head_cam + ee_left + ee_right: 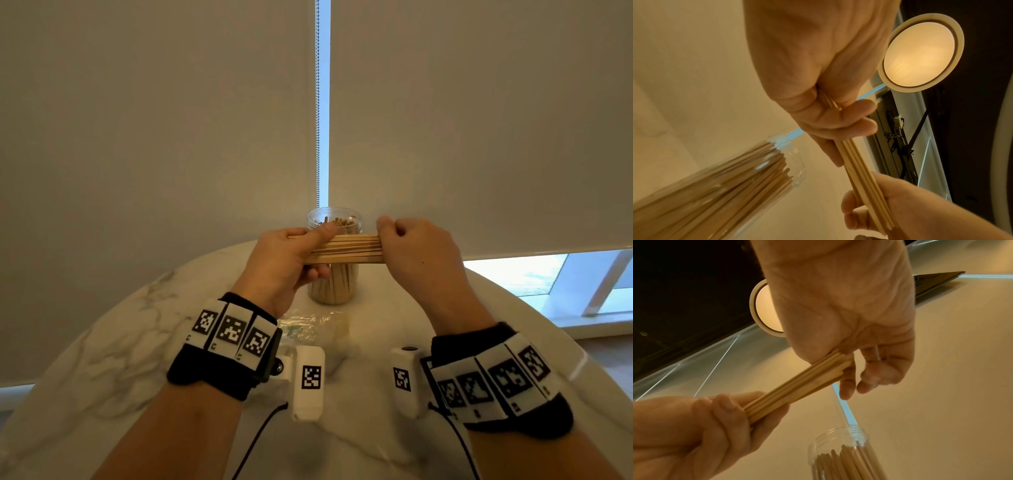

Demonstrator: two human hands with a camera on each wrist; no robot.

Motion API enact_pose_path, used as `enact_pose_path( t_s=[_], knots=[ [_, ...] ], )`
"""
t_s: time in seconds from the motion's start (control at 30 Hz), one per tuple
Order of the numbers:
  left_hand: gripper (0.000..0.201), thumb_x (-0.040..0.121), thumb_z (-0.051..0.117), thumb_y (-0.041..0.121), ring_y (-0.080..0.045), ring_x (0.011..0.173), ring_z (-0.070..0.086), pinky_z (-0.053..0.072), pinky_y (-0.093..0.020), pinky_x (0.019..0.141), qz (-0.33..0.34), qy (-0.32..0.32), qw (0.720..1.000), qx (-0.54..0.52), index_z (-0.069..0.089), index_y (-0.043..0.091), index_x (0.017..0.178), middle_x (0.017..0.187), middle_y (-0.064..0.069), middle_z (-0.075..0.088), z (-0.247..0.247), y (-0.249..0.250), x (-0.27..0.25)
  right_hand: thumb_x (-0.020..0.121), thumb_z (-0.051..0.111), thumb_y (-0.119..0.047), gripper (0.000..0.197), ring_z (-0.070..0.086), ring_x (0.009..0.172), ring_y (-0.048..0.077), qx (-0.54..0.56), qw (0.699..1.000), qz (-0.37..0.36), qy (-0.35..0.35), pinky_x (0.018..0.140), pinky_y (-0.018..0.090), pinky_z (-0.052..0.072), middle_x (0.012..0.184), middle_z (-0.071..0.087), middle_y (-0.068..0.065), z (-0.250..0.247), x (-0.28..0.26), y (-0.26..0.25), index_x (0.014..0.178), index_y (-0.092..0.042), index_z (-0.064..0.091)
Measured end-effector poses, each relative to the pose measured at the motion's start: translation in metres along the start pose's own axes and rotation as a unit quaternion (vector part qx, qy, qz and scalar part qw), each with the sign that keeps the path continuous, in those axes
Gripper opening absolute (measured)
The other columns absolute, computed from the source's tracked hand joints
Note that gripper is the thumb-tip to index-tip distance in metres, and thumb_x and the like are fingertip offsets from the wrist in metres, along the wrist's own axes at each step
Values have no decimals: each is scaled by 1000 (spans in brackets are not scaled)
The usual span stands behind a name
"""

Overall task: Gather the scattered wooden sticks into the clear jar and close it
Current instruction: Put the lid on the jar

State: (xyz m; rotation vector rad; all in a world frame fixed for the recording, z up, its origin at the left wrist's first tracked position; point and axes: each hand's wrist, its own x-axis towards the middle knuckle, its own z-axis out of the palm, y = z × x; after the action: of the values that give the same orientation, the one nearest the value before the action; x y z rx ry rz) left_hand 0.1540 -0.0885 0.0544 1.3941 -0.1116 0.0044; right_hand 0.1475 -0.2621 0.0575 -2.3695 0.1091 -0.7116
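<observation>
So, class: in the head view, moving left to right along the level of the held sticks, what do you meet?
left hand → bundle of sticks, with the clear jar behind it → right hand

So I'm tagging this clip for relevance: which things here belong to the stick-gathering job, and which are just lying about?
Part of the job:
- bundle of wooden sticks, held level by both hands
- left hand and right hand, one at each end
- clear jar, open, already holding sticks

Just lying about:
- crinkled plastic wrapper on the marble table
- window blind
- ceiling lamp
</observation>
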Motion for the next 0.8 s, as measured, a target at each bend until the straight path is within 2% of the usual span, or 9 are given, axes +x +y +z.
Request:
enact_pose_path(
  t_s=[0.07,0.1,0.2,0.33,0.43,0.53,0.63,0.7,0.8],
  knots=[
    [31,91,72,23,-12,42,55,43,-16,38,-1,8,1000,-5,70,-4,105,68,-7,70,1,0,0,103,31,-45,56,62,68,20,40,999,14,-23,66,34,52,70,66,4,1,-1,-3,73,-14,66],
    [30,93,71,23,-12,42,55,44,-16,38,-4,11,1000,-8,69,-4,106,69,-8,71,3,0,-1,103,32,-44,55,61,65,18,50,999,7,-22,61,31,50,69,66,4,3,-3,-5,71,-14,65],
    [25,96,66,21,-14,42,57,45,-18,38,-5,8,1000,-15,69,-2,106,71,-10,71,8,2,-5,102,40,-37,52,48,52,11,55,998,-32,11,50,26,35,53,52,-1,3,-8,-13,56,-17,52],
    [24,98,64,22,-16,45,62,48,-19,40,24,-7,1000,-14,66,1,109,75,-11,73,10,10,-9,98,47,-35,54,37,47,14,89,995,-30,36,49,31,31,44,38,0,-5,-8,-15,48,-15,44],
    [27,98,62,34,-21,54,69,50,-22,43,64,17,997,29,64,10,110,85,-12,75,9,15,-11,97,49,-34,55,33,44,14,104,993,-13,52,46,29,29,41,34,-1,-9,-8,-12,46,-14,43],
    [40,99,55,47,-19,53,68,49,-24,45,96,22,989,115,69,10,98,78,-8,75,8,14,-10,97,48,-32,53,33,44,13,110,993,-14,47,47,30,29,43,34,-1,-6,-9,-14,48,-13,43],
    [43,97,58,49,-9,44,60,44,-18,44,155,58,961,224,69,9,83,62,0,67,6,9,-8,101,44,-33,49,43,48,10,120,992,-36,14,48,24,32,49,45,-2,1,-12,-21,55,-16,52],
    [41,95,65,42,-8,39,54,41,-17,43,173,87,955,225,64,9,70,50,4,59,2,7,-6,102,44,-38,46,50,55,10,122,991,-64,6,51,23,36,57,54,-2,4,-16,-26,65,-17,62],
    [39,90,71,36,-11,37,49,41,-22,45,163,117,964,173,59,13,62,46,6,54,-6,7,0,101,44,-49,45,54,70,10,103,987,-124,17,58,23,38,77,58,-5,8,-20,-32,79,-22,72]
  ],
)
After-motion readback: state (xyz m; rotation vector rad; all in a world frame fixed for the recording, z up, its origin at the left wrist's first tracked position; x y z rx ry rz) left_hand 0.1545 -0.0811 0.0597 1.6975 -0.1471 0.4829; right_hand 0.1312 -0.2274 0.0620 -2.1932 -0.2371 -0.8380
